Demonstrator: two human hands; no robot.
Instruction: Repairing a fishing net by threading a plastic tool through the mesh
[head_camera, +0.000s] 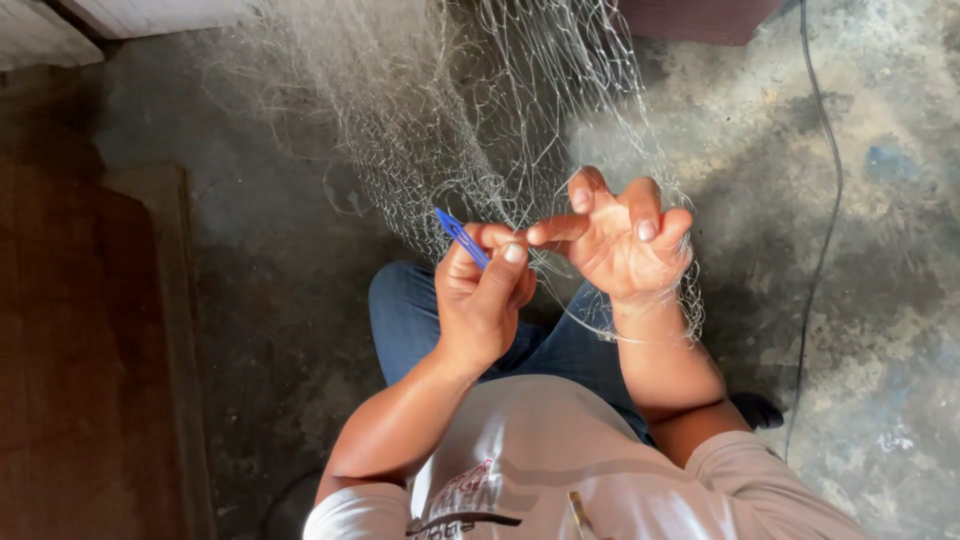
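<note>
A pale fishing net (450, 110) hangs down from the top of the view and drapes over my hands. My left hand (482, 295) is closed around a blue netting needle (460, 237), whose tip points up and to the left. My right hand (625, 240) is turned palm toward me with fingers curled, and net mesh is looped over its fingers and wrist. The forefinger of my right hand meets the thumb of my left hand, and thin strands run between them. My blue-jeaned knee (410, 320) is below the hands.
The floor is rough grey concrete (760, 150). A thin black cable (825, 230) runs down the right side. A brown wooden board (90, 350) lies along the left. A dark shoe (757, 408) shows beside my right arm.
</note>
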